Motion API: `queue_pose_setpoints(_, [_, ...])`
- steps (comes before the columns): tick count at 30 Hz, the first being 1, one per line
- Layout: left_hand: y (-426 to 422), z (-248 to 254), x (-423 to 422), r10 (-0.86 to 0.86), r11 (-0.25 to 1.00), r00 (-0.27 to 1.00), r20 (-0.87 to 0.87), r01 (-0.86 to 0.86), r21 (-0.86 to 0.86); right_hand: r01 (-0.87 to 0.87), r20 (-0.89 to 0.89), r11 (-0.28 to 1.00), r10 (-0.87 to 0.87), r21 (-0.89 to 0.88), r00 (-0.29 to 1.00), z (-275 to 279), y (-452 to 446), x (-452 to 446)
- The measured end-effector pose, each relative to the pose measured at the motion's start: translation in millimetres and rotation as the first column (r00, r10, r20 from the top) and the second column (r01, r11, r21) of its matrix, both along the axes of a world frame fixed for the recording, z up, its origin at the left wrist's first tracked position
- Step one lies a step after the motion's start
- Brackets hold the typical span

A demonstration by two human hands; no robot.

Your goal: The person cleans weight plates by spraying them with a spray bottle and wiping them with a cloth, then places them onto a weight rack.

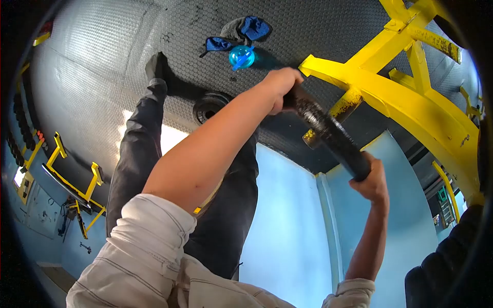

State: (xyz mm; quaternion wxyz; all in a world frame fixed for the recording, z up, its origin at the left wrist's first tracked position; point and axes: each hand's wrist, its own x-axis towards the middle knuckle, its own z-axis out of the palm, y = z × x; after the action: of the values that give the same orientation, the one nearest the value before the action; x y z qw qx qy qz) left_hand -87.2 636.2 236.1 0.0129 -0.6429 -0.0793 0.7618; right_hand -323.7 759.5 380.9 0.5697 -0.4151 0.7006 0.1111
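A black weight plate [328, 131], worn and seen nearly edge-on, is held between my two hands. My left hand [281, 88] grips its upper left end, fingers curled round the rim. At the lower right end, my right hand [372, 179] is closed on the opposite rim. Right beside the plate is a yellow peg [347, 102] with chipped paint, part of a yellow rack [377, 84]. The peg's tip shows on the plate's other side; whether the plate is around the peg or in front of it, I cannot tell.
Another black weight plate [208, 107] lies on the dark textured floor mat near my legs. Beyond it are a blue bottle [241, 57] and a grey and blue cloth item [240, 31]. Yellow-framed equipment [74, 179] and dumbbells [23, 123] stand at the left.
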Motion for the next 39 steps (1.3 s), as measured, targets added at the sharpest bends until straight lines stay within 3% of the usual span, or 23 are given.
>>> queue_pose_setpoints(6, [-42.4,-10.6,-44.8,0.043,0.994,0.996,-0.084,-0.051,-0.098,0.048,-0.041,0.980,-0.057,-0.196,0.998,-15.6,-18.4,-45.6])
queue_pose_setpoints(9, [-61.1,-5.4,-56.4,0.036,0.996,0.999,-0.041,-0.039,-0.081,0.012,-0.040,0.989,-0.018,-0.149,0.999,-23.2,-40.6,-72.4])
queue_pose_setpoints(11, [-64.5,-7.1,-57.8,0.037,0.997,0.999,-0.023,-0.038,-0.060,0.102,-0.001,0.984,-0.103,-0.147,0.995,-24.1,-47.4,-68.9])
queue_pose_setpoints(14, [-57.9,-16.2,-61.7,0.033,0.996,0.999,-0.036,-0.036,-0.084,0.077,0.005,0.970,-0.078,-0.232,0.997,-22.2,-43.4,-71.4])
queue_pose_setpoints(17, [-59.6,-10.1,-49.9,0.055,0.992,0.997,-0.060,-0.062,-0.110,-0.079,-0.092,0.982,0.063,-0.172,0.994,-18.2,-40.1,-75.6])
queue_pose_setpoints(19, [-58.7,-0.9,-23.7,-0.075,0.996,0.970,-0.233,0.062,-0.062,-0.143,-0.380,0.871,-0.053,-0.470,0.924,-4.6,-17.9,-56.3])
queue_pose_setpoints(20, [-52.6,7.6,-9.3,-0.057,0.997,0.982,-0.178,0.047,-0.061,-0.273,-0.525,0.779,-0.084,-0.565,0.847,4.0,5.8,-52.9])
queue_pose_setpoints(22, [-28.6,17.7,32.2,-0.061,0.991,0.986,-0.153,0.042,-0.125,-0.081,-0.512,0.692,-0.445,-0.718,0.735,16.7,73.0,-40.9])
queue_pose_setpoints(23, [-12.7,15.9,59.1,-0.082,0.981,0.980,-0.182,0.047,-0.189,0.402,-0.259,0.522,-0.796,-0.753,0.548,18.7,106.1,-22.9])
queue_pose_setpoints(25, [19.4,21.1,113.7,-0.038,0.982,0.995,-0.090,0.020,-0.190,0.680,-0.227,0.477,-0.875,-0.557,0.428,13.2,170.3,26.1])
queue_pose_setpoints(26, [36.7,19.4,142.9,0.003,0.993,0.999,-0.050,-0.009,-0.121,0.766,-0.361,0.517,-0.846,-0.382,0.391,1.7,175.8,70.7])
queue_pose_setpoints(27, [51.1,17.2,170.4,-0.022,0.997,1.000,-0.006,0.021,-0.069,0.783,-0.303,0.574,-0.811,-0.240,0.501,-17.7,185.8,113.7])
queue_pose_setpoints(28, [63.8,16.2,194.9,-0.047,0.997,0.998,0.041,0.050,-0.065,0.571,-0.367,0.818,-0.554,-0.072,0.747,-45.1,193.5,153.2])
queue_pose_setpoints(29, [73.3,13.8,215.8,-0.074,0.995,0.993,0.088,0.079,-0.059,0.295,-0.127,0.943,-0.315,-0.153,0.941,-64.1,174.4,191.4])
queue_pose_setpoints(31, [82.7,2.1,251.0,-0.153,0.984,0.981,0.117,0.163,-0.073,0.523,-0.022,0.847,-0.524,0.093,0.852,-96.5,95.2,266.2])
queue_pose_setpoints(33, [84.4,-20.9,279.0,-0.272,0.949,0.947,0.171,0.294,-0.118,0.471,0.023,0.882,-0.471,0.011,0.882,-159.5,51.8,301.7])
queue_pose_setpoints(35, [81.3,-46.0,306.2,-0.417,0.854,0.883,0.213,0.461,-0.242,0.345,-0.142,0.898,-0.393,-0.275,0.909,-229.6,15.4,316.9])
queue_pose_setpoints(36, [81.1,-60.4,316.2,-0.427,0.840,0.867,0.258,0.486,-0.242,0.368,-0.222,0.841,-0.477,-0.397,0.851,-254.5,-3.6,322.8])
queue_pose_setpoints(37, [70.2,-64.4,318.1,-0.427,0.842,0.868,0.254,0.484,-0.237,0.368,-0.290,0.776,-0.560,-0.512,0.777,-276.5,-17.0,325.7])
queue_pose_setpoints(39, [48.2,-61.4,317.8,-0.205,0.964,0.959,0.194,0.232,-0.128,0.506,-0.330,0.749,-0.651,-0.429,0.683,-326.7,-21.1,320.9])
